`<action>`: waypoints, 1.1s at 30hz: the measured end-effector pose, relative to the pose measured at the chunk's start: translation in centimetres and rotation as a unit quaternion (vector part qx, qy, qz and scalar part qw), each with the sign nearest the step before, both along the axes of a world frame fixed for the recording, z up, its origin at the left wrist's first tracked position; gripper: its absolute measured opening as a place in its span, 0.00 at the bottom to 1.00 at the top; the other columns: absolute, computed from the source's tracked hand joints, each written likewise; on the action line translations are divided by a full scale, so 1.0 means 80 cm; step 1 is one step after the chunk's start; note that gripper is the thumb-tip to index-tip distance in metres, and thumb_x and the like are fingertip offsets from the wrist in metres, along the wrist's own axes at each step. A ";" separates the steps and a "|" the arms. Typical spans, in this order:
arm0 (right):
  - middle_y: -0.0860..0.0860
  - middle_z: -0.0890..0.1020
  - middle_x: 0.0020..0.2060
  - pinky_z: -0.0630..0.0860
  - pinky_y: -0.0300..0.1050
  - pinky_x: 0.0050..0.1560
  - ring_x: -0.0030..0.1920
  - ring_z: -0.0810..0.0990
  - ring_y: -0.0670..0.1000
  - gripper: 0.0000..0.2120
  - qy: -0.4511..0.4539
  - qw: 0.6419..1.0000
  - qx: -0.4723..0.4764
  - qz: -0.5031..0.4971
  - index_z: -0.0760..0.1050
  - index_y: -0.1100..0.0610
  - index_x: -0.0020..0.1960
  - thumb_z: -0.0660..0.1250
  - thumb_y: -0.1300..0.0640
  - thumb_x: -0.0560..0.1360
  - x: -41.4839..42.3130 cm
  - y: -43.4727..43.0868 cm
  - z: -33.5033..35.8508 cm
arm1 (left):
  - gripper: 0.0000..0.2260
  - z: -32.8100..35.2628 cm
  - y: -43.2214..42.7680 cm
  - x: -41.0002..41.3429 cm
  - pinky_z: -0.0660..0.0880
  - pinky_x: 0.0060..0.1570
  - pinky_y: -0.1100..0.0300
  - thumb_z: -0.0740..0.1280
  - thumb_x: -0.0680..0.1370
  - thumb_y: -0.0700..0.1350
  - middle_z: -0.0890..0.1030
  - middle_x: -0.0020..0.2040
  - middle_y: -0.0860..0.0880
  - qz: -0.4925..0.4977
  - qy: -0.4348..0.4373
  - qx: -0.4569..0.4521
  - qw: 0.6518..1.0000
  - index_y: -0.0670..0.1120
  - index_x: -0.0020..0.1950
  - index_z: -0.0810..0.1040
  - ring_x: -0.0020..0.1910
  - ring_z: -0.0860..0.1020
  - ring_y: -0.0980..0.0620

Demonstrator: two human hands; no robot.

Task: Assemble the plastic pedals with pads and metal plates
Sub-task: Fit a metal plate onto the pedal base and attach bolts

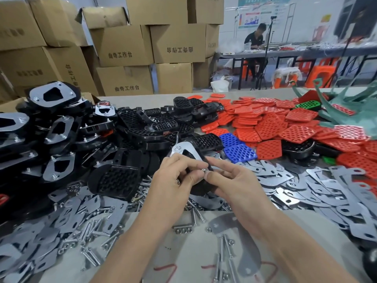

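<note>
Pedals [130, 119] left; pads [271, 123] rear right; plates [326, 190] near right; bolts [89, 231] front; boxes [126, 45] behind table [179, 250].

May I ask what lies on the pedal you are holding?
A metal plate, a nut at its far corner; left hand, gripping the pedal, and right hand cover its near end.

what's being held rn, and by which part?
A black pedal with a metal plate on it, held at its near end by left hand and right hand; their fingertips meet on a small nut there.
</note>
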State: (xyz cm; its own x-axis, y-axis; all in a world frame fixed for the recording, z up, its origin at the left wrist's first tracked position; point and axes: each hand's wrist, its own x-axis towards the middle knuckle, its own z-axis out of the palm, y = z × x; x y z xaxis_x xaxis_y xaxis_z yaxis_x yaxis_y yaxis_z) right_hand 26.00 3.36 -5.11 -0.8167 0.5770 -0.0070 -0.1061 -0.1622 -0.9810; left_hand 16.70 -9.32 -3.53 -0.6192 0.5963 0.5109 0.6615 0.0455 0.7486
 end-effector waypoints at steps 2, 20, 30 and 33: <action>0.67 0.82 0.50 0.74 0.65 0.67 0.50 0.84 0.60 0.16 -0.004 1.000 0.001 0.000 0.83 0.49 0.59 0.75 0.62 0.74 0.000 -0.002 0.001 | 0.14 0.000 -0.003 -0.002 0.68 0.48 0.72 0.72 0.76 0.38 0.79 0.45 0.60 -0.011 -0.014 -0.010 1.000 0.59 0.47 0.84 0.46 0.72 0.60; 0.49 0.86 0.44 0.74 0.27 0.44 0.45 0.83 0.39 0.16 0.003 0.993 0.110 -0.047 0.84 0.49 0.60 0.76 0.59 0.74 0.003 -0.014 0.010 | 0.14 0.000 -0.009 -0.012 0.80 0.49 0.63 0.72 0.76 0.34 0.84 0.45 0.57 -0.034 -0.068 0.018 0.997 0.55 0.45 0.85 0.44 0.82 0.58; 0.54 0.86 0.45 0.80 0.56 0.61 0.48 0.85 0.56 0.13 0.000 1.000 0.013 -0.006 0.84 0.50 0.58 0.76 0.59 0.74 -0.001 -0.007 0.005 | 0.15 0.000 -0.013 -0.008 0.74 0.57 0.61 0.67 0.81 0.37 0.79 0.51 0.58 -0.054 0.036 -0.023 0.998 0.57 0.56 0.85 0.57 0.76 0.51; 0.51 0.88 0.46 0.81 0.46 0.54 0.49 0.87 0.54 0.12 0.008 1.000 0.016 0.003 0.87 0.42 0.49 0.75 0.60 0.75 0.001 -0.009 0.010 | 0.13 0.005 -0.015 -0.003 0.68 0.52 0.72 0.66 0.81 0.44 0.79 0.50 0.59 -0.043 0.032 -0.012 0.999 0.61 0.60 0.82 0.53 0.75 0.54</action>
State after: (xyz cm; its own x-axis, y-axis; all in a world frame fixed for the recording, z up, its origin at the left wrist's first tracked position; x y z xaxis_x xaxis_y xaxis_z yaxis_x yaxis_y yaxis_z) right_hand 26.06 2.67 -4.34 -0.8204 0.5712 0.0252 -0.1216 -0.1312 -0.9839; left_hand 16.45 -10.55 -3.15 -0.5320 0.6578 0.5332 0.7106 0.0043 0.7036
